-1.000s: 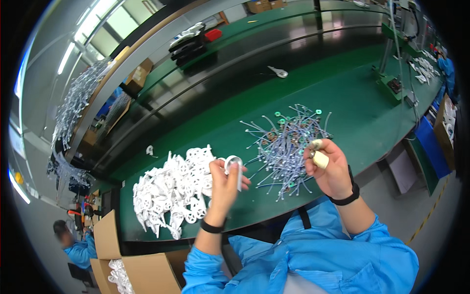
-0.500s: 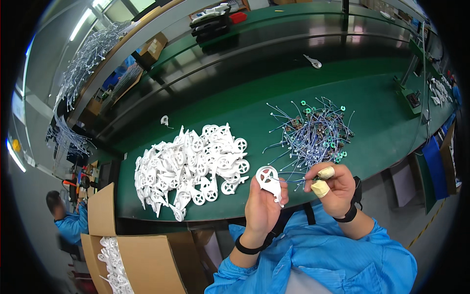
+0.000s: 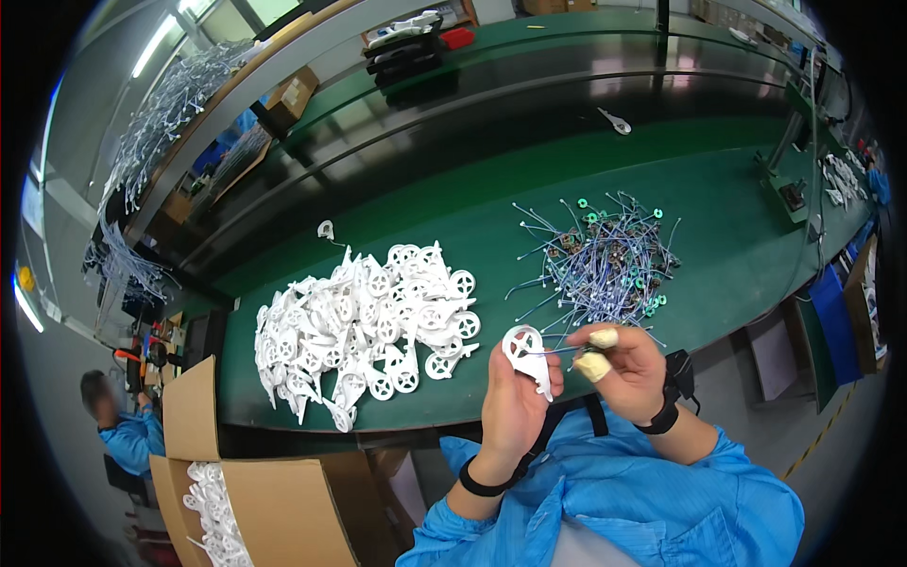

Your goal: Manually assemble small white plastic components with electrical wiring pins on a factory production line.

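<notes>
My left hand [image 3: 512,413] is closed on a white plastic housing [image 3: 526,353], which has a round spoked end and a tapering tail. Close by on its right, my right hand [image 3: 624,369] pinches a thin blue wire lead [image 3: 559,351]. Pale covers wrap two of that hand's fingertips. The lead stretches across to the housing; whether it passes through an opening there I cannot tell. A small dark part seems to sit between the right fingertips, mostly hidden. Beyond the hands lies a tangled heap of wire leads [image 3: 609,269] with green and copper-coloured rings.
A big pile of white housings [image 3: 364,326] covers the table [image 3: 453,213] on the left. One loose piece [image 3: 326,230] lies behind it, another [image 3: 616,123] far back. An open cardboard box [image 3: 274,501] of white parts stands lower left. A person [image 3: 128,430] sits beyond it.
My right hand has moved left toward the housing, shortening the stretch of wire between them. The left hand has shifted slightly right and down, with the housing tilted a little.
</notes>
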`<state>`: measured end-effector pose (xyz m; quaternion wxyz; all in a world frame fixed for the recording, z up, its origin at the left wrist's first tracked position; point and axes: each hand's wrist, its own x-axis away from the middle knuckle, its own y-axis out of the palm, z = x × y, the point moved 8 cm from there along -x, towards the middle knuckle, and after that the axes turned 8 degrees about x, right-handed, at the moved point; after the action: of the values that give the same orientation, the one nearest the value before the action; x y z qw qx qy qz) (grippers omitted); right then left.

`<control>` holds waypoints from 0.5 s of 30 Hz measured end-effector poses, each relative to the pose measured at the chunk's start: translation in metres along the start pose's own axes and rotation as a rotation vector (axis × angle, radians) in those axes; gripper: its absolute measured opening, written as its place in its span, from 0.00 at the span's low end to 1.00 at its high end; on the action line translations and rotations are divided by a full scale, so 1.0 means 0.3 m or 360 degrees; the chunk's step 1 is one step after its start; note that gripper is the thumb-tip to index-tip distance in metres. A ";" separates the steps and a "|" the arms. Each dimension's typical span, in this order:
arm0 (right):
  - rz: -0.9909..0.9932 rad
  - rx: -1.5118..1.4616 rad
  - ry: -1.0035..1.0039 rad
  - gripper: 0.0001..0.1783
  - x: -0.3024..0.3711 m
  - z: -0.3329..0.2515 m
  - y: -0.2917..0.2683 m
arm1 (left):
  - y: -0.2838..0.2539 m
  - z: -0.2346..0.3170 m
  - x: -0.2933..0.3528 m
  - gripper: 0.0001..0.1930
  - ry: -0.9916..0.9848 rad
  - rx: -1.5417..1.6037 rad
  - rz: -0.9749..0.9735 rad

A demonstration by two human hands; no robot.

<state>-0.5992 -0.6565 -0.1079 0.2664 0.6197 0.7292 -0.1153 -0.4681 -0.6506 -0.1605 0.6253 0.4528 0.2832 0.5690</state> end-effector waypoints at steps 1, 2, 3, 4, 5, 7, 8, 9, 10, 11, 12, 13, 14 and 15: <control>0.0011 0.0107 0.0050 0.17 -0.001 0.011 0.005 | 0.016 0.009 0.005 0.24 0.0187 -0.0238 -0.0053; 0.0019 0.0114 0.0049 0.17 -0.008 0.005 0.007 | 0.032 0.021 0.018 0.24 0.0374 -0.0474 -0.0107; -0.0083 0.0454 -0.0024 0.17 -0.019 -0.014 0.027 | 0.031 0.015 0.025 0.25 0.0416 -0.0599 -0.0144; -0.0187 0.0794 -0.0094 0.17 -0.026 -0.026 0.054 | 0.037 0.001 0.029 0.25 0.0407 -0.0598 -0.0151; -0.0059 0.0726 -0.0069 0.15 -0.021 -0.029 0.062 | 0.050 -0.002 0.034 0.26 0.0495 -0.0681 -0.0144; -0.0045 0.0866 -0.0169 0.15 -0.028 -0.055 0.070 | 0.043 -0.009 0.045 0.26 0.0589 -0.0903 -0.0152; -0.0043 0.0994 -0.0267 0.16 -0.029 -0.072 0.079 | 0.041 -0.017 0.046 0.26 0.0587 -0.0902 -0.0157; 0.0033 0.0796 -0.0121 0.16 -0.014 -0.045 0.072 | 0.039 -0.020 0.048 0.26 0.0628 -0.0945 -0.0133; 0.0033 0.0799 -0.0123 0.16 -0.014 -0.042 0.068 | 0.038 -0.019 0.049 0.27 0.0670 -0.0987 -0.0108; 0.0016 0.0796 -0.0102 0.16 -0.015 -0.038 0.063 | 0.039 -0.022 0.051 0.27 0.0673 -0.0985 -0.0107; -0.0002 0.0792 -0.0081 0.16 -0.015 -0.031 0.060 | 0.041 -0.027 0.051 0.27 0.0654 -0.0966 -0.0120; -0.0007 0.0792 -0.0081 0.16 -0.013 -0.024 0.059 | 0.042 -0.032 0.052 0.27 0.0635 -0.0947 -0.0132; 0.0068 0.0758 -0.0009 0.16 -0.010 -0.006 0.041 | 0.047 -0.033 0.054 0.27 0.0636 -0.0945 -0.0131; 0.0144 0.0723 0.0062 0.16 -0.005 0.013 0.025 | 0.062 -0.032 0.057 0.27 0.0656 -0.0919 -0.0182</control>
<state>-0.5908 -0.6581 -0.1090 0.1107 0.6980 0.6610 -0.2524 -0.4817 -0.6328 -0.1452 0.6879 0.1168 0.2557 0.6691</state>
